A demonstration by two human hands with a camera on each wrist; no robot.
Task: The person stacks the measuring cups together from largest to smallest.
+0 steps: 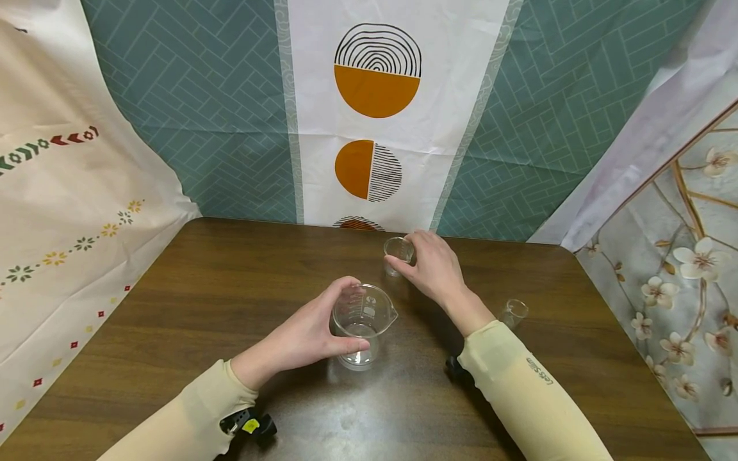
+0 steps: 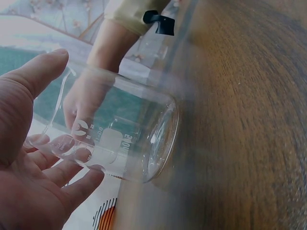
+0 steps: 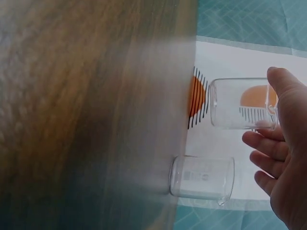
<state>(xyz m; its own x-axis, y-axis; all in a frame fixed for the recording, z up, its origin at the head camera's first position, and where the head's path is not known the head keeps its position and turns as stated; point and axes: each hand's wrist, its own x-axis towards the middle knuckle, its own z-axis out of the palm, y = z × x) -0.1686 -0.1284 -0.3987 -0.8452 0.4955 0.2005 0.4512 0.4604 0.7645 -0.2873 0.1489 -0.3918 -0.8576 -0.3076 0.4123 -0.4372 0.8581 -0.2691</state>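
My left hand (image 1: 308, 330) grasps the big glass (image 1: 366, 322), spout (image 1: 394, 314) rightward; my right hand (image 1: 434, 266), a small glass (image 1: 398, 248); both glasses upright

the large beaker (image 1: 369, 320) is showing smooth, clear glass. the wood-grain table (image 1: 346, 416) is gleaming toward six o'clock; matt, creased cloth (image 1: 392, 128) is hanging at twelve.

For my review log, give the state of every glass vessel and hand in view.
Large beaker: upright, no contents visible; contact with table unclear.
Left hand: gripping the large beaker.
Held small beaker: roughly upright, no contents visible, seemingly lifted.
Right hand: gripping the held small beaker.
Unheld beaker, right wrist view: upright.
Small glass beside right sleeve: upright, partly hidden; whether it is the unheld beaker, cannot tell.
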